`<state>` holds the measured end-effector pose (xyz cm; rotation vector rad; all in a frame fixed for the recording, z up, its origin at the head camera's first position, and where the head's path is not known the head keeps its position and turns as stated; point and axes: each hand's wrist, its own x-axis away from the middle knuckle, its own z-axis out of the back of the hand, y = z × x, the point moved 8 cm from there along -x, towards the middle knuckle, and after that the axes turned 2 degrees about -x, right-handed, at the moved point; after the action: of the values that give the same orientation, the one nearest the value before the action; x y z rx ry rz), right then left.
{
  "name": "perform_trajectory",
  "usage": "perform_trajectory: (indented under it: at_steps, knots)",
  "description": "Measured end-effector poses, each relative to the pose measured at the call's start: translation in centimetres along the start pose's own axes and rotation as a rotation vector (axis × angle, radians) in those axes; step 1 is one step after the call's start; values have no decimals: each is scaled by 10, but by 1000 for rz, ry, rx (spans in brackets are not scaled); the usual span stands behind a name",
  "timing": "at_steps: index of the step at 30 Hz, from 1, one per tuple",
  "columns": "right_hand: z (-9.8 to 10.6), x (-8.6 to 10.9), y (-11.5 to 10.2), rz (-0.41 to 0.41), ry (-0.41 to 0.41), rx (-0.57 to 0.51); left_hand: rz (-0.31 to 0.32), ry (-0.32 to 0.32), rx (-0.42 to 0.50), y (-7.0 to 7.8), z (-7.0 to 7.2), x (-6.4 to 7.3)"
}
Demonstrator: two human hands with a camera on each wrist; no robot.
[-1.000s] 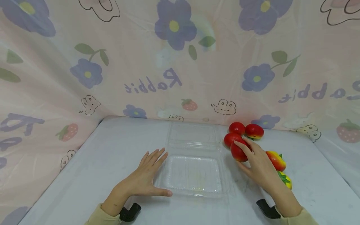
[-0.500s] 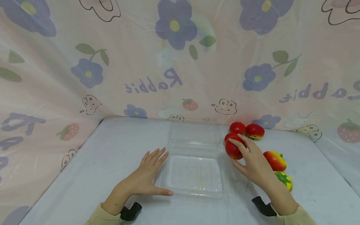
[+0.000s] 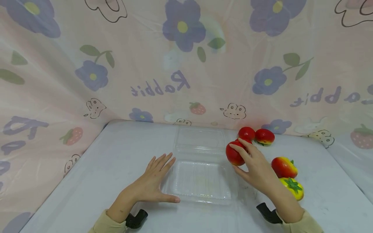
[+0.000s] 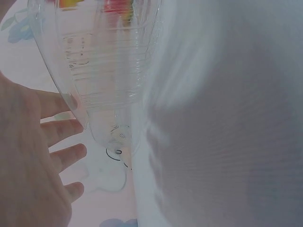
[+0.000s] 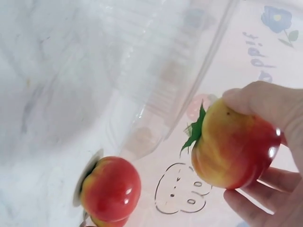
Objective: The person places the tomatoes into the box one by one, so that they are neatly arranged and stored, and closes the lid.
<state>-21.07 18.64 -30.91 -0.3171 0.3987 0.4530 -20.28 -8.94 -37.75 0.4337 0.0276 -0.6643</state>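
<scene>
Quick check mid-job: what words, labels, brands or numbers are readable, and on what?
"Rabbit": mirrored, purple, on the cloth backdrop, middle.
"abbit": mirrored, right side of it, first letter cut off.
Left side: big purple letters, cut off, no whole word.
Right wrist view: part of a word, sideways, too blurred.
Clear box, held fruit: no print that I can read.

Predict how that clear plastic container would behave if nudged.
The clear plastic container is probably light and likely to flex, since its see-through walls look thin. Lying open, wide and low on the white table, it seems apt to slide rather than tip.
</scene>
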Motion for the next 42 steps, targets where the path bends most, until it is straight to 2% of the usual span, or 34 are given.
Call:
perform_trajectory:
  at_steps: [27, 33, 42]
  knots:
    - [-4, -23, -47, 194, -62, -21, 4, 0, -22, 0, 0, 0]
    - [-9, -31, -62, 242, -90, -10, 4, -1, -6, 0, 2, 1]
    - [-20, -41, -74, 266, -146, -8, 7, -18, -2, -1, 0, 0]
